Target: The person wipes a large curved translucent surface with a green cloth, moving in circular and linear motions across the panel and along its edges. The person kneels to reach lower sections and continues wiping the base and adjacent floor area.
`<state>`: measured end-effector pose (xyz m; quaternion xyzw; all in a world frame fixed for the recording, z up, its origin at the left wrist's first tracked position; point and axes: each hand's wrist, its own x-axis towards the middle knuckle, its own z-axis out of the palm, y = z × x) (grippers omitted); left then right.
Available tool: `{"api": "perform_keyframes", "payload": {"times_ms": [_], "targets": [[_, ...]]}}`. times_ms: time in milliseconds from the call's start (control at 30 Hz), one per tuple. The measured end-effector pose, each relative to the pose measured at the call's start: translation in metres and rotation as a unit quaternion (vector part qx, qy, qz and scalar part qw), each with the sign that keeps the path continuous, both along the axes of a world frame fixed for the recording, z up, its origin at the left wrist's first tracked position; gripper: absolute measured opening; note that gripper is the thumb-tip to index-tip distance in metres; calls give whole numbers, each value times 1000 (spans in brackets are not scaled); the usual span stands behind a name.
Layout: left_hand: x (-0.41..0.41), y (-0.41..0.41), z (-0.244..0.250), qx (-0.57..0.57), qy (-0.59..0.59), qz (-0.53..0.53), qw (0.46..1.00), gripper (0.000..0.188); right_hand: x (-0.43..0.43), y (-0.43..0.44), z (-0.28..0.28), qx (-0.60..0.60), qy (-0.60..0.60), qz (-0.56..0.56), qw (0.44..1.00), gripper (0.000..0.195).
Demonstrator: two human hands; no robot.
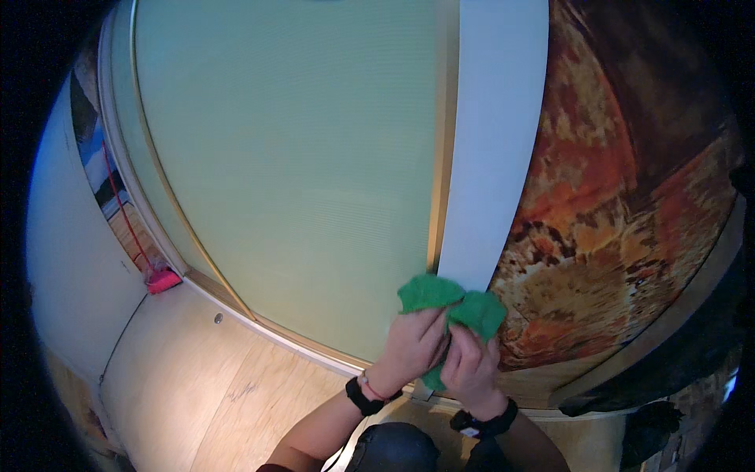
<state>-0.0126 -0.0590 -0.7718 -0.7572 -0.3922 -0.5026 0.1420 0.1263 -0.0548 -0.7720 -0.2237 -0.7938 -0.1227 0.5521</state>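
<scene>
A green cloth (429,293) is bunched between my two hands, low in front of a white door-frame post (489,147). My left hand (416,345) grips the cloth on the left side, near the lower corner of a pale green ribbed panel (295,165) with a gold-coloured metal edge. Close against it on the right, my right hand (472,360) pinches the cloth with bent fingers. Part of the cloth hangs below, between the hands. Each wrist wears a black band. The fingertips are partly hidden by the cloth.
A bottom track (307,351) runs along the wooden floor (194,354). At the left, a pink broom (163,281) with a red handle stands beside a white panel (76,236). A wall with an orange and brown picture (578,265) rises at the right. My knees are close below my hands.
</scene>
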Motion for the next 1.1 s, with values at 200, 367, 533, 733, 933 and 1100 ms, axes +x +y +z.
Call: {"api": "perform_keyframes", "payload": {"times_ms": [200,367,533,733,933,1100], "targets": [[-5,-1,-20,21,46,6,999,36,2,-15,-12,-23,-15,-21,999,41],[2,12,74,107,-12,34,994,42,-17,2,84,19,52,-7,998,30],[14,15,75,41,-68,16,997,36,-15,5,81,61,47,-43,996,30],[-14,3,-65,-47,60,-21,997,42,2,-20,-52,-66,0,-8,998,36],[-15,10,-40,-6,15,-23,1000,60,-12,-15,-24,-40,57,-10,998,26],[3,23,82,130,-128,-31,983,68,-31,5,69,46,154,-36,986,22]]}}
